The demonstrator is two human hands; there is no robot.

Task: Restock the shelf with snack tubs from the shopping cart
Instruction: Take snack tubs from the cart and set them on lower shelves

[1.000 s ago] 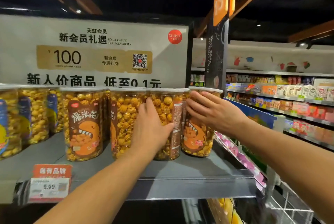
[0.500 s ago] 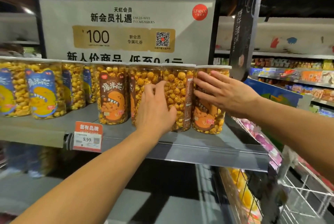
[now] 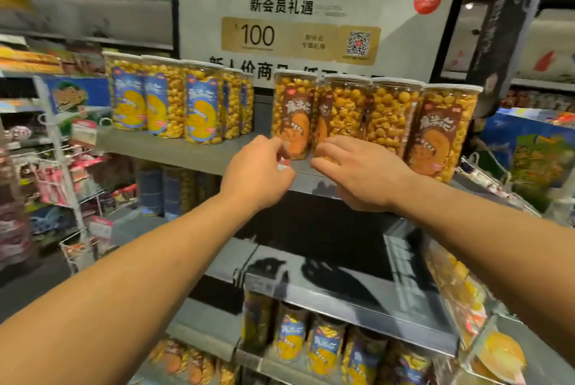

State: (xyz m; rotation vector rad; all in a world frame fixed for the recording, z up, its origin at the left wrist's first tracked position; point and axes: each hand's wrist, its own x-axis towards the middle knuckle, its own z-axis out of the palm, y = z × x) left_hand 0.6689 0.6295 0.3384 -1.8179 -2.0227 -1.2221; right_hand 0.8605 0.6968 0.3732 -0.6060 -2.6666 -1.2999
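Both hands, left (image 3: pixel 259 173) and right (image 3: pixel 362 174), hover empty before brown-labelled popcorn tubs (image 3: pixel 345 111) on the grey shelf (image 3: pixel 199 157).

Four snack tubs (image 3: pixel 364 114) are standing in a row along the right half of the top shelf (image 3: pixel 199 156), the rightmost nearest its right end. A second group of tubs (image 3: pixel 174 101) is sitting toward the shelf's left end, well apart from the first. Behind both groups a sign board (image 3: pixel 311 20) is rising at the back edge. The left hand (image 3: pixel 258 176) and right hand (image 3: pixel 367 176) are hovering before the front edge, beneath the row. More tubs (image 3: pixel 311 344) are standing on the shelf below.
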